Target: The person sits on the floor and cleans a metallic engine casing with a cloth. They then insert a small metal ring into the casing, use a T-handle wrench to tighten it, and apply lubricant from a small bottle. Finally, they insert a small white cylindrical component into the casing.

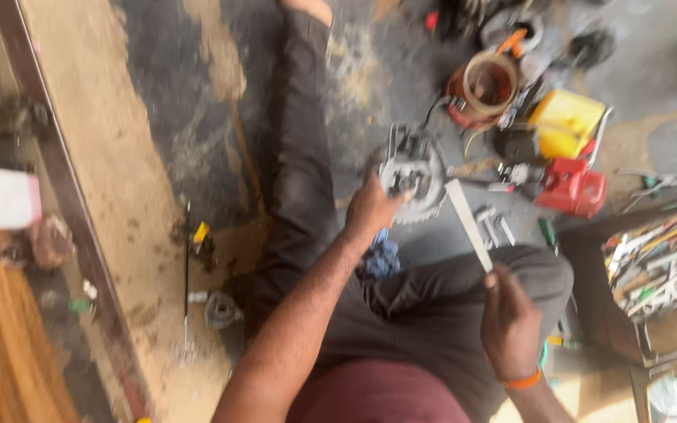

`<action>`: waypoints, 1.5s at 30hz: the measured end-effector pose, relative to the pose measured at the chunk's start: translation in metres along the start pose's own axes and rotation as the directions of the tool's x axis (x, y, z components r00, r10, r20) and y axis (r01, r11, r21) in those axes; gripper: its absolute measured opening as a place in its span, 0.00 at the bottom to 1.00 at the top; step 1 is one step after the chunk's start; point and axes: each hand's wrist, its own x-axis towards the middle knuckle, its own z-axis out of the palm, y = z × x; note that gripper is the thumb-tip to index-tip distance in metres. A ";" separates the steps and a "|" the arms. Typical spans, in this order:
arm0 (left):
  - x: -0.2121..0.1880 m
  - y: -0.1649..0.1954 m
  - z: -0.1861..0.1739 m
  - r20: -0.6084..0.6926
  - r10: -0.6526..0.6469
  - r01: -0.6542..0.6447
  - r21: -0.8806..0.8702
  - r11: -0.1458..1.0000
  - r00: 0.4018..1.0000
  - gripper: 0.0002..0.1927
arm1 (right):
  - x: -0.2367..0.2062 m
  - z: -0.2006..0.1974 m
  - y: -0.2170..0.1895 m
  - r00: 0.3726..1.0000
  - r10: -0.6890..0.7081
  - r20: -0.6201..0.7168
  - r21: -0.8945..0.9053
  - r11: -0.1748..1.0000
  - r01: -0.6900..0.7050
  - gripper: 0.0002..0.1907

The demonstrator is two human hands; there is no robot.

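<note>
I sit on the floor with my legs in dark trousers stretched out. My left hand (pixel 371 207) grips the edge of a round grey metal machine part (pixel 413 171) that rests on the floor by my knee. My right hand (pixel 508 321) is closed on the near end of a long flat pale strip (pixel 466 222), which points up and left toward the round part. An orange band sits on my right wrist. A blue rag (pixel 383 258) lies under my left forearm.
Red and yellow machine housings (pixel 570 157) and a rusty round can (pixel 486 84) lie beyond the part. An open box of several hand tools (pixel 660 262) stands at the right. A thin rod (pixel 186 266) and small fittings lie at left beside a wooden beam (pixel 64 196).
</note>
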 end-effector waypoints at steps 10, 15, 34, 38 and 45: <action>-0.008 0.031 -0.022 0.215 -0.244 0.287 -0.195 0.938 0.946 0.41 | 0.001 0.001 -0.002 0.994 0.107 0.016 -0.005 0.994 -0.107 0.12; -0.006 0.023 -0.017 0.219 -0.253 0.296 -0.194 0.935 0.943 0.44 | 0.000 0.003 0.002 0.980 -0.200 -0.009 -0.017 0.980 0.200 0.11; -0.003 0.017 -0.014 0.225 -0.260 0.299 -0.160 0.941 0.939 0.41 | -0.001 -0.006 0.001 0.999 -0.006 0.052 0.033 0.999 0.005 0.12; -0.005 0.018 -0.014 0.251 -0.306 0.351 -0.160 0.923 0.918 0.36 | -0.005 -0.004 0.000 1.000 0.012 -0.019 0.026 1.000 -0.012 0.12; -0.004 0.014 -0.010 0.200 -0.264 0.298 -0.167 0.940 0.944 0.39 | -0.007 -0.009 -0.005 0.996 -0.088 -0.031 0.037 0.995 0.089 0.10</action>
